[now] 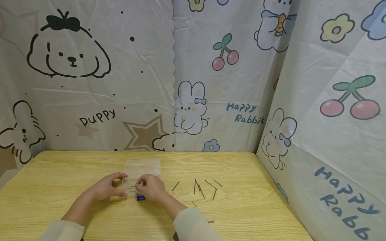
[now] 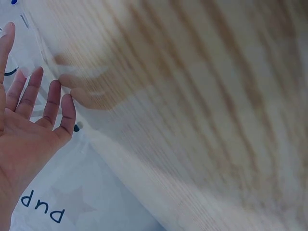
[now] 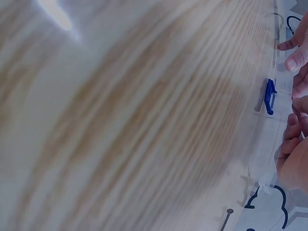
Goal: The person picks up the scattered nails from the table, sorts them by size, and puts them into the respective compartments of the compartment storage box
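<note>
A clear plastic box (image 1: 129,193) with its see-through lid (image 1: 141,166) swung back lies on the table, a blue latch (image 1: 140,197) at its front. My left hand (image 1: 107,186) grips the box's left end, thumb at the front and fingers at the back. Over the box, my right hand (image 1: 151,188) has thumb and forefinger pinched together at the end of a thin dark nail (image 1: 133,186). Another nail (image 1: 131,191) lies in the box. In the right wrist view the blue latch (image 3: 270,97) shows below both hands' fingers.
Several loose nails (image 1: 199,188) lie scattered to the right of the box. Closer to the front, one nail (image 1: 211,221) sits beside the right sleeve (image 1: 196,222). Printed cloth (image 1: 144,83) hangs behind the wooden table (image 1: 241,201) and along its right side.
</note>
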